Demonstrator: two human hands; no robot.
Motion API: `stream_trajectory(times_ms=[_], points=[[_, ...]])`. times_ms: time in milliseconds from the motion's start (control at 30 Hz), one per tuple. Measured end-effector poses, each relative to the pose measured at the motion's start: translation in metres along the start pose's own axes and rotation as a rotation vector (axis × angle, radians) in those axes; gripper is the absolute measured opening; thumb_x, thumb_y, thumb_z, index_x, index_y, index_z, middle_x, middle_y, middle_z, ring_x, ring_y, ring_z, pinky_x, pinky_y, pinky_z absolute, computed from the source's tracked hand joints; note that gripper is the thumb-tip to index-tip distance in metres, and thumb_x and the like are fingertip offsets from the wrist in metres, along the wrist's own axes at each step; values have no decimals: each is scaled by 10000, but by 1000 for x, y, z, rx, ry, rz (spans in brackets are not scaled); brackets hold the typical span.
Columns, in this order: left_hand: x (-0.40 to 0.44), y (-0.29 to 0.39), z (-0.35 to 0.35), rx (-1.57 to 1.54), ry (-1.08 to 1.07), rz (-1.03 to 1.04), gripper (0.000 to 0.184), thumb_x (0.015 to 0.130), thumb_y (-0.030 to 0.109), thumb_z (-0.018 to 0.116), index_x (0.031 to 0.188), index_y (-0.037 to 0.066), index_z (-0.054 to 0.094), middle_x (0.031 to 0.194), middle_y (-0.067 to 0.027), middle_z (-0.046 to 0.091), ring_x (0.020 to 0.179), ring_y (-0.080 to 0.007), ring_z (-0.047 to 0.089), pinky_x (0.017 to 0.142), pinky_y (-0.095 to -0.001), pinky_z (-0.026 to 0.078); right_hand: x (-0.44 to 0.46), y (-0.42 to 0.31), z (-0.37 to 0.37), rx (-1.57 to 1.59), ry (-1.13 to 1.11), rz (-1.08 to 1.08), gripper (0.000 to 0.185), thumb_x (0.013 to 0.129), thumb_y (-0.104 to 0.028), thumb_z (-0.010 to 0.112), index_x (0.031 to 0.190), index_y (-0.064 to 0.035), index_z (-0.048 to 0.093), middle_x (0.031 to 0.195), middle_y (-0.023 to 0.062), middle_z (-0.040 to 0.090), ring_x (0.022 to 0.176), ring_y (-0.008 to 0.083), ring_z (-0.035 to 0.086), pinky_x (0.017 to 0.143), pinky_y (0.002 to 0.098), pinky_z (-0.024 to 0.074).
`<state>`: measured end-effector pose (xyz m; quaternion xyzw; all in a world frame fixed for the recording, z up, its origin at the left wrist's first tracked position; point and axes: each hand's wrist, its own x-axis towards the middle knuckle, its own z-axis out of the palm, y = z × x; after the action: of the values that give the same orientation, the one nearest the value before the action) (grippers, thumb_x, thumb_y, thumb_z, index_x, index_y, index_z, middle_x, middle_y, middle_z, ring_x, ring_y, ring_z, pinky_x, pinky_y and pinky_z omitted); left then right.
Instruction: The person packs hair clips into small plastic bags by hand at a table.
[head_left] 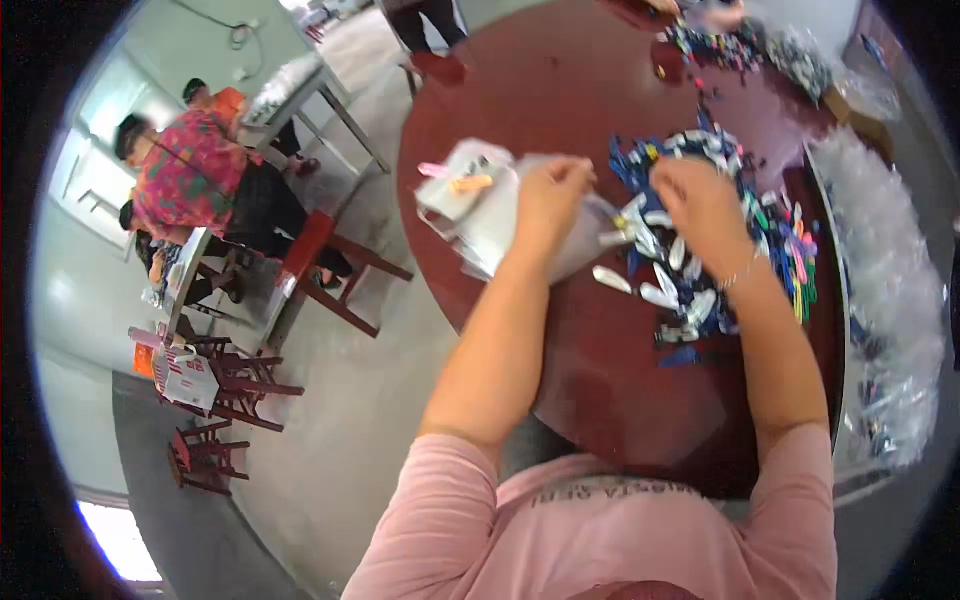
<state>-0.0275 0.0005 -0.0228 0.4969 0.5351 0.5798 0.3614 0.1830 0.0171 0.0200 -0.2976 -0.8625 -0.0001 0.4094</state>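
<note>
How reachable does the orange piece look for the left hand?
Probably yes: the orange piece lies on top of the white packet, beside the left hand, with only flat-looking plastic between; nothing seems to cover it.

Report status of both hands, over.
Left hand over clear plastic bags. Right hand over pile of small mixed pieces. Both grips unclear. White pieces at pile's near edge.

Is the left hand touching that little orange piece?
Apart. The head view shows white plastic visible between the left hand and the orange piece.
</note>
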Motion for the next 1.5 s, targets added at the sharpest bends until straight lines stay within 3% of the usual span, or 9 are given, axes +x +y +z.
stream_trajectory(times_ms=[200, 333, 500, 867, 933, 1067, 1133, 1267, 1500], points=[[-3, 1, 7, -110, 46, -68, 234, 883, 191, 633, 922, -35, 681, 828, -94, 694, 758, -131, 629, 690, -258, 483, -2, -6, 2, 216, -320, 250, 173, 837, -172, 648, 920, -20, 637, 805, 126, 666, 713, 257, 644, 659, 332, 498], [0, 1, 5, -83, 45, -89, 239, 883, 185, 637, 945, -44, 673, 831, -99, 694, 762, -137, 630, 702, -257, 489, -19, -16, 25, 81, -492, -57, 335, 765, -156, 687, 1069, -32, 620, 1105, 108, 614, 1042, 308, 539, 924, 391, 430], [-4, 2, 4, -73, -16, -51, 237, 887, 229, 656, 967, 7, 686, 852, -64, 702, 740, -88, 614, 645, -220, 466, -24, -16, 38, 27, -298, -132, 89, 765, -51, 607, 831, -31, 662, 894, 87, 627, 886, 295, 566, 816, 388, 448], [-5, 8, 8, -137, -37, -45, 254, 889, 226, 649, 974, -12, 672, 855, -45, 681, 781, -97, 605, 691, -242, 466, -3, -12, 4, 155, -14, -12, 143, 810, 21, 618, 949, 9, 650, 1007, 158, 657, 921, 322, 640, 807, 365, 524], [-6, 12, 7, -352, -113, -222, 287, 885, 260, 661, 1035, 15, 661, 907, -27, 676, 816, -87, 598, 698, -238, 459, 0, -11, 2, 154, 45, -36, 151, 807, 25, 627, 954, 7, 652, 1010, 149, 659, 920, 304, 648, 803, 351, 528], [-10, 23, 7, -350, -136, -276, 290, 894, 253, 658, 1082, 34, 634, 935, -33, 666, 751, -115, 604, 684, -253, 487, 5, -11, -9, 182, 70, -25, 168, 802, 38, 627, 963, 4, 660, 1034, 137, 662, 926, 281, 656, 804, 328, 529], [-11, 23, 5, -355, -163, -341, 316, 870, 264, 678, 1091, 40, 644, 967, 0, 661, 846, -98, 594, 697, -232, 463, 5, -4, -8, 156, 102, -67, 176, 802, 35, 630, 971, 1, 664, 1041, 137, 662, 933, 279, 656, 812, 326, 528], [-18, 28, 4, -647, -250, -423, 162, 852, 96, 668, 985, 5, 644, 863, -53, 661, 762, -137, 621, 646, -257, 502, 0, 7, -1, 95, 112, -124, 199, 817, 28, 617, 998, -23, 683, 1080, 127, 664, 1017, 272, 637, 880, 341, 505], [-13, 26, 8, -483, -152, -244, 141, 825, 62, 689, 931, -27, 660, 867, -117, 693, 742, -149, 645, 697, -279, 527, 2, 13, -2, 134, 108, 21, 209, 853, 5, 577, 1039, -50, 656, 1154, 111, 638, 1036, 277, 622, 869, 324, 492]])
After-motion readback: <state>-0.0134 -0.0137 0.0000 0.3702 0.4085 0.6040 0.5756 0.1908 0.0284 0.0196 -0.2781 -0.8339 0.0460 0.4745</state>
